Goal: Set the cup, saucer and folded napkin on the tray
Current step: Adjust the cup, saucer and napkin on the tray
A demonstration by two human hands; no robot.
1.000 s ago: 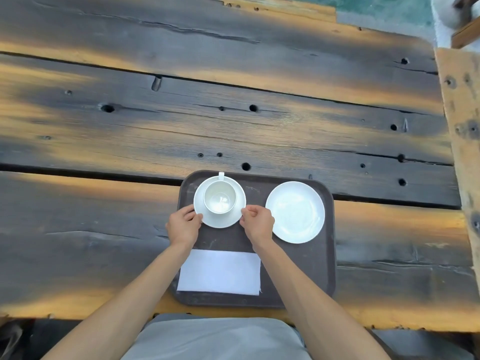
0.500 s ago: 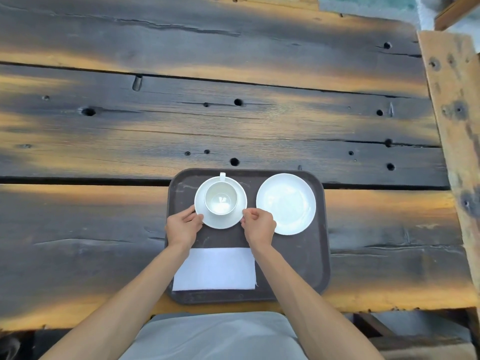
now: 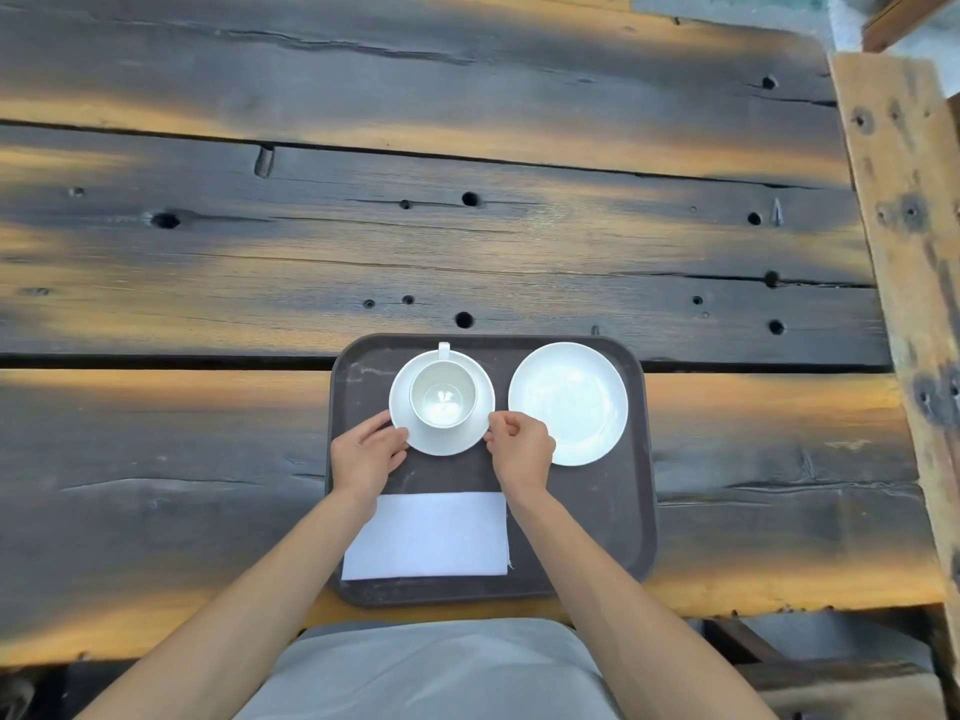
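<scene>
Underneath both hands stretches the broad table of dark, weathered wooden planks [image 3: 415, 241], streaked with orange patches and dotted with round holes; a pale wooden beam [image 3: 904, 210] runs along its edge well to the right of the right hand. Resting on the table's near edge, directly below the hands, is the dark brown rectangular plastic tray with rounded corners [image 3: 618, 511].

Between the two forearms, on the near part of the tray, lies the white folded paper napkin [image 3: 431, 537], flat and rectangular, its left end partly hidden by the left wrist. Just beside the right hand, on its far right side, sits a spare white round ceramic plate [image 3: 569, 402], bare and glossy, close to the saucer but apart from it.

Between the hands is the white round ceramic saucer [image 3: 447, 441], lying flat on the tray's far left part. The left hand [image 3: 363, 454] grips its left rim, thumb on top and fingers curled beneath or beside the edge. The right hand [image 3: 522, 452] pinches the right rim with curled fingers. Upright in the saucer's middle stands the small white ceramic cup [image 3: 442, 394], empty, its handle pointing away from the person.
</scene>
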